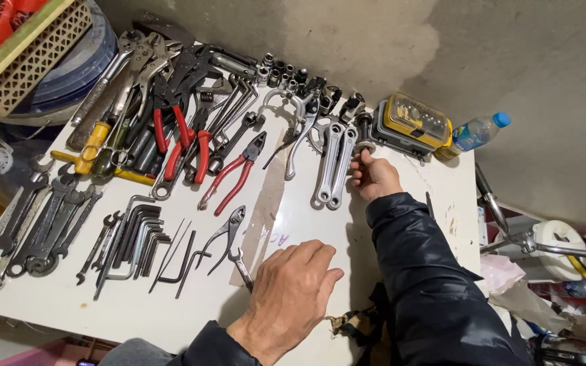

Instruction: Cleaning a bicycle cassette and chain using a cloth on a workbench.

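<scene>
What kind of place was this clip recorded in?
Probably a small bicycle repair workshop. A white table holds rows of wrenches, hex keys and red-handled pliers, plus bicycle crank arms. The right hand grips a metal part; the left hand rests flat on the table.

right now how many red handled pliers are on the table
3, as far as shows. One pair lies upper left among the wrenches, a second just right of it, and a third lies apart toward the table's middle. Overlapping tools could hide more.
</scene>
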